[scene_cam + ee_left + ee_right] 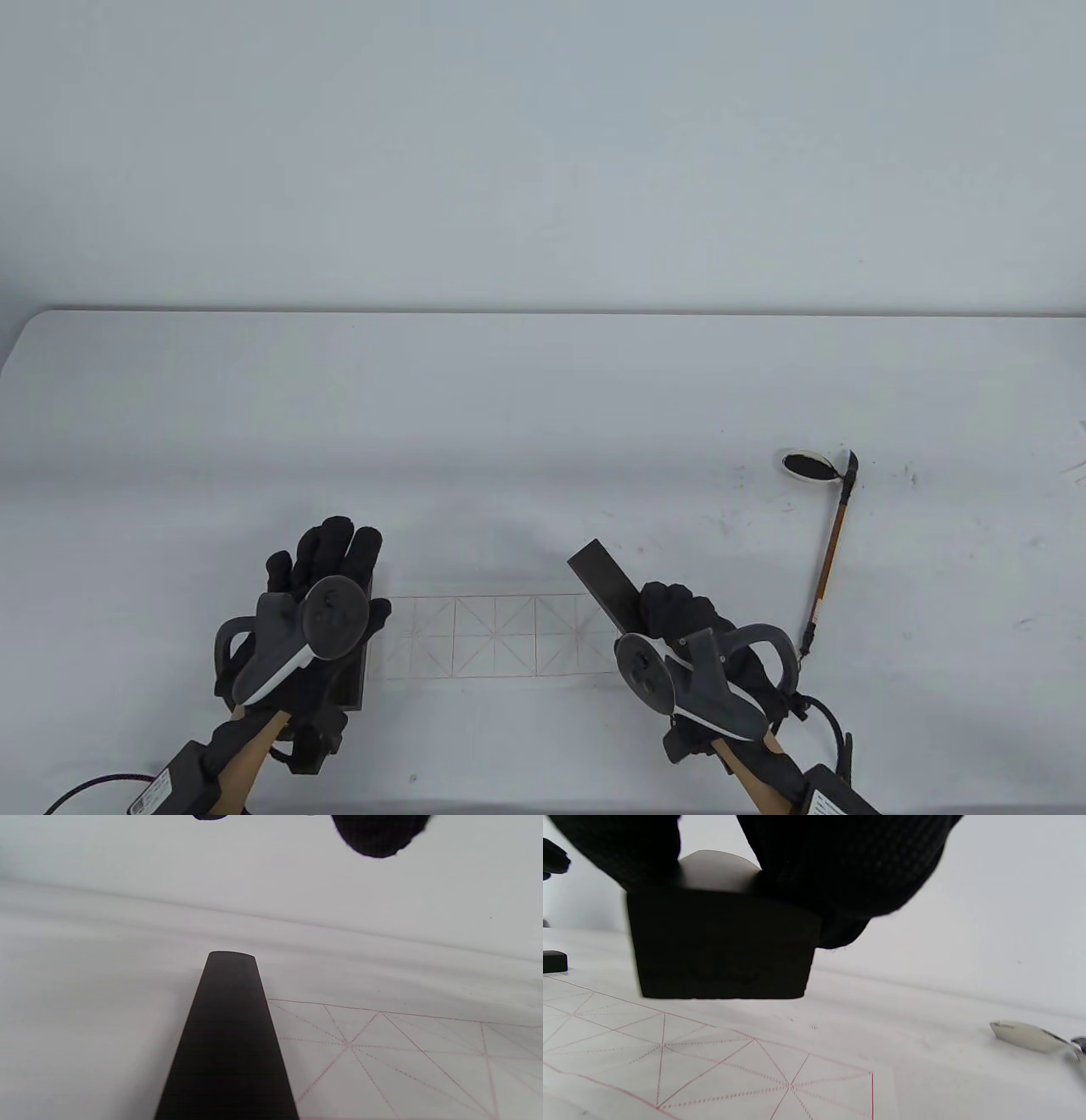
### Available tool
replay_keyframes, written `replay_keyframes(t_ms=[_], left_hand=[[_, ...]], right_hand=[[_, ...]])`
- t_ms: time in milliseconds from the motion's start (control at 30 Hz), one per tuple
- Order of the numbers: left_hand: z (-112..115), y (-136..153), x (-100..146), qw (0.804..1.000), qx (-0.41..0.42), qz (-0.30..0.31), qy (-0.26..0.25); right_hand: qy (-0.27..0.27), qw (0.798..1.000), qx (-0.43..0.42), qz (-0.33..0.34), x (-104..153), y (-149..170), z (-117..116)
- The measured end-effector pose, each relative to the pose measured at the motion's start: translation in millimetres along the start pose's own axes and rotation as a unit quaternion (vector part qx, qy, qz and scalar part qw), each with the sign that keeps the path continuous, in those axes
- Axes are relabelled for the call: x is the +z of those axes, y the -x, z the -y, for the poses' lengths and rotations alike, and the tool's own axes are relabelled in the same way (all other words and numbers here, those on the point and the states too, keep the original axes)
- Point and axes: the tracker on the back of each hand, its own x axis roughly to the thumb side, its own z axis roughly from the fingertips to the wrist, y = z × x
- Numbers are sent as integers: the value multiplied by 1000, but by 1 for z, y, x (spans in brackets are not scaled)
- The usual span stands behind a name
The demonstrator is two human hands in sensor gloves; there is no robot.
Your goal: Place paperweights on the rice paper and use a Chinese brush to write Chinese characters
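The rice paper (496, 635), with a red grid, lies flat near the table's front edge. One dark paperweight (358, 671) lies along the paper's left end; the left wrist view shows this paperweight (229, 1039) flat on the paper (403, 1060). My left hand (338, 552) hovers over it with straight fingers, the fingertips (377, 836) off the bar. My right hand (679, 607) grips a second dark paperweight (602, 581), tilted, by the paper's right end. The right wrist view shows that paperweight (721, 946) lifted just above the paper (712, 1069).
A brush (827, 560) with a brown handle lies right of the paper, its tip at a small white ink dish (806, 465). The dish (1026, 1035) also shows in the right wrist view. Ink specks mark the white table (543, 407) around it.
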Motion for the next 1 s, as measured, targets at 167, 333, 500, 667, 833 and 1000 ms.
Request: replay_keyframes(t_ms=[167, 333, 500, 667, 833, 1000], left_hand=[[-1, 1, 0, 1000, -2, 1, 0], [-2, 6, 2, 1000, -1, -6, 1], [-4, 9, 3, 1000, 6, -16, -3], [-3, 8, 3, 1000, -2, -14, 5], [-3, 9, 3, 1000, -3, -14, 6], [-2, 9, 3, 1000, -6, -15, 12]], right_hand=[[-31, 999, -20, -37, -2, 2, -24], [-73, 996, -16, -52, -4, 3, -38], [-101, 993, 0, -54, -4, 1, -47], [-122, 991, 20, -51, -5, -4, -55], [-133, 989, 35, -47, -5, -6, -58], [-149, 987, 38, -53, -4, -5, -58]])
